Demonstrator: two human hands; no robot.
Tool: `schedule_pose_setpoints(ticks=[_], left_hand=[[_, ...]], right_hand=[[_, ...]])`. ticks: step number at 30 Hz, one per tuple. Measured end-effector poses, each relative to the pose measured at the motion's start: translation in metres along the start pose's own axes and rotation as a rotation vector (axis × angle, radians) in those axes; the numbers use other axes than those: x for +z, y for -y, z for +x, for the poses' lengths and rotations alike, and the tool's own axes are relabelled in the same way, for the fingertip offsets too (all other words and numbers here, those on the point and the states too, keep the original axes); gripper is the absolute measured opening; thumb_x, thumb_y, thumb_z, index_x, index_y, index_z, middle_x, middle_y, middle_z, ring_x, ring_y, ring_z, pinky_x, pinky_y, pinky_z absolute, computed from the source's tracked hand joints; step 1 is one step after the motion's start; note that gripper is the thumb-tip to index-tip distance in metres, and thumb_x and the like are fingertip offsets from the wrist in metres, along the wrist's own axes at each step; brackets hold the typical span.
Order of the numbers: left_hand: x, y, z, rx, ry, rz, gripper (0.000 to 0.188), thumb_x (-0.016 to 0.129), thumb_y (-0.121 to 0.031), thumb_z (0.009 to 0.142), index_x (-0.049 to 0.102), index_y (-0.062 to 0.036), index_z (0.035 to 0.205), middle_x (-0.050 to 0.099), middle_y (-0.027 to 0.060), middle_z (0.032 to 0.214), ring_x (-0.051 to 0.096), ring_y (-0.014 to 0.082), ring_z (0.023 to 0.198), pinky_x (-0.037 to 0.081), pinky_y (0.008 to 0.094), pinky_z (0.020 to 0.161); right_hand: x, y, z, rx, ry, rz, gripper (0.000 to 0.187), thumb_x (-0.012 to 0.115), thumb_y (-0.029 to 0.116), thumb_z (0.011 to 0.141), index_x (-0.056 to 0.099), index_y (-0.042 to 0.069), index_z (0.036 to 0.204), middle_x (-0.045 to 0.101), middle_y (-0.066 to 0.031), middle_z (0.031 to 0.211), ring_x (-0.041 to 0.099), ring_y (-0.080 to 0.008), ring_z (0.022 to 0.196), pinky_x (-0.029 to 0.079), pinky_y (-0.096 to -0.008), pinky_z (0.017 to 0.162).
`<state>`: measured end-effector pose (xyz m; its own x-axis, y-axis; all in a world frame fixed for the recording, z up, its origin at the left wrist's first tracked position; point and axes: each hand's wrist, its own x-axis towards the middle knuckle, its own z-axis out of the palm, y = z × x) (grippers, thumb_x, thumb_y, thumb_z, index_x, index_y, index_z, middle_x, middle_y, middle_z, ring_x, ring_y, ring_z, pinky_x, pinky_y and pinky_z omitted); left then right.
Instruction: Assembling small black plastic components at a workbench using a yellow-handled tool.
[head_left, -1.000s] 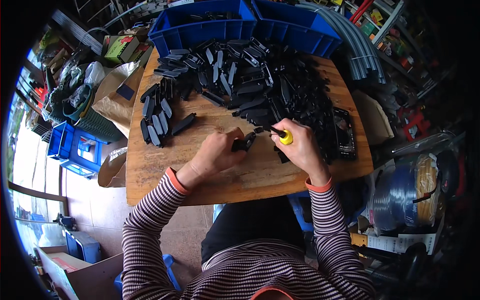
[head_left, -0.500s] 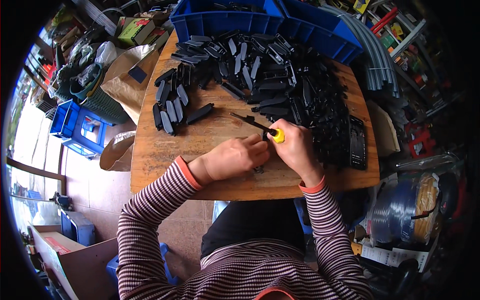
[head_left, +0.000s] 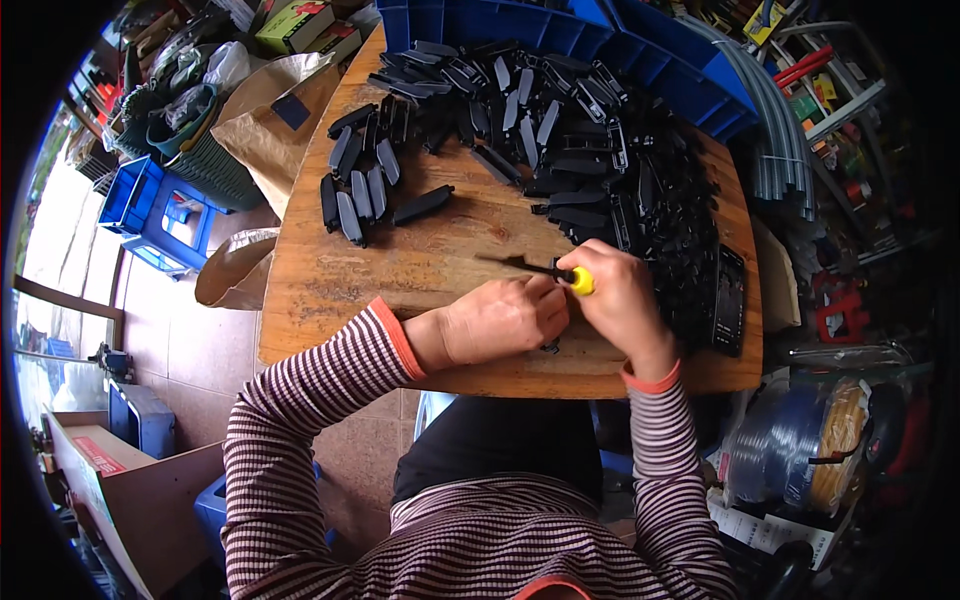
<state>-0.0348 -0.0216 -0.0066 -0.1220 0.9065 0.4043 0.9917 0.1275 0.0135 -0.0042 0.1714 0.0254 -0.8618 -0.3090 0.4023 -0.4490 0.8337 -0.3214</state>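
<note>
My right hand is closed around a yellow-handled tool near the front of the wooden table. Its long dark shaft, slightly blurred, points left across the space above my left hand. The fingers of that left hand are curled and pressed together beside the tool; a bit of a small dark part shows under them, mostly hidden. Beyond my hands lies a large heap of black plastic pieces, long and narrow. Several similar pieces lie in a looser group at the left.
Blue plastic bins stand along the table's far edge. A dark phone lies at the right edge, beside the heap. Left of the table are brown paper bags and a blue stool; grey tubing hangs at the far right.
The whole view has shifted, so the table sits higher and further right. Both hands stay together but are slightly nearer to me, and the tool's shaft has tipped flatter.
</note>
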Motion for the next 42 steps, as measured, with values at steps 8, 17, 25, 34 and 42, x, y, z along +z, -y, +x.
schedule_pose_setpoints(ticks=[8, 17, 25, 34, 42], left_hand=[[-0.002, 0.000, -0.001, -0.011, 0.037, 0.026, 0.031, 0.061, -0.013, 0.074, 0.062, -0.0005, 0.102, 0.060, 0.0082, 0.101, 0.061, 0.0189, 0.088, 0.056, 0.0287, 0.067], [0.001, 0.005, 0.007, -0.012, -0.067, 0.018, 0.032, 0.064, -0.013, 0.073, 0.061, -0.0051, 0.104, 0.059, 0.0081, 0.103, 0.059, 0.0244, 0.096, 0.051, 0.0350, 0.080], [-0.028, 0.048, -0.019, -0.492, -0.178, -0.116, 0.033, 0.068, -0.006, 0.071, 0.061, -0.0066, 0.104, 0.058, 0.0108, 0.098, 0.058, 0.0300, 0.098, 0.049, 0.0388, 0.083], [-0.026, 0.067, -0.037, -0.603, -0.150, 0.126, 0.031, 0.064, 0.001, 0.073, 0.060, -0.0037, 0.104, 0.058, 0.0121, 0.094, 0.057, 0.0319, 0.093, 0.048, 0.0394, 0.083], [-0.009, 0.023, 0.004, -0.086, -0.055, -0.080, 0.031, 0.065, 0.000, 0.072, 0.060, -0.0048, 0.102, 0.059, 0.0118, 0.095, 0.057, 0.0293, 0.089, 0.048, 0.0386, 0.079]], right_hand=[[-0.018, 0.014, 0.036, 0.237, -0.328, 0.814, 0.009, 0.069, 0.006, 0.087, 0.062, 0.003, 0.092, 0.066, -0.0054, 0.079, 0.058, -0.0098, 0.059, 0.046, -0.0235, 0.055], [-0.020, -0.015, 0.021, 0.351, -0.289, 0.751, 0.009, 0.070, 0.010, 0.087, 0.064, 0.004, 0.089, 0.065, -0.0030, 0.074, 0.057, -0.0078, 0.063, 0.045, -0.0221, 0.057], [0.009, -0.031, 0.005, 0.161, -0.019, 0.072, 0.015, 0.072, 0.005, 0.078, 0.065, -0.002, 0.089, 0.064, -0.0143, 0.084, 0.064, -0.0317, 0.075, 0.051, -0.0371, 0.067], [0.002, -0.032, 0.001, 0.193, 0.084, 0.033, 0.019, 0.074, 0.005, 0.076, 0.065, -0.002, 0.091, 0.062, -0.0164, 0.086, 0.063, -0.0370, 0.080, 0.050, -0.0397, 0.070], [-0.034, -0.012, -0.012, 0.266, -0.120, 0.207, 0.020, 0.073, 0.004, 0.080, 0.060, -0.001, 0.094, 0.062, -0.0100, 0.078, 0.063, -0.0217, 0.069, 0.049, -0.0327, 0.063]])
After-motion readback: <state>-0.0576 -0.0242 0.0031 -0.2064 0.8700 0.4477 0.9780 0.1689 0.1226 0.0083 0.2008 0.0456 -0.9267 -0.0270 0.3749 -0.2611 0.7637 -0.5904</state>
